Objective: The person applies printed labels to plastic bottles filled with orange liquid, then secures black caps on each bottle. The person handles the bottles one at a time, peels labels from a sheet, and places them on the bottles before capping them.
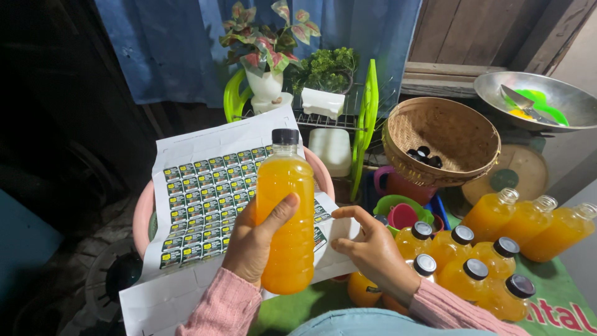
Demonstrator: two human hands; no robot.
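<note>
Left hand (252, 246) round bottle (286, 218), sticker sheet (205, 205) behind.

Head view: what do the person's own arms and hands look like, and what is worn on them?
Both hands, the left hand and the right hand, are bare: no gloves, and no rings or watch visible. Both arms wear pink ribbed knit sleeves with cuffs ending at the wrists.

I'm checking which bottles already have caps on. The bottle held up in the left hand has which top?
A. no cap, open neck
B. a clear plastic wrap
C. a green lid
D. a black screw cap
D: the bottle of orange juice gripped by the left hand carries a black screw cap, while the right hand touches the sheet of labels beside it.
</note>
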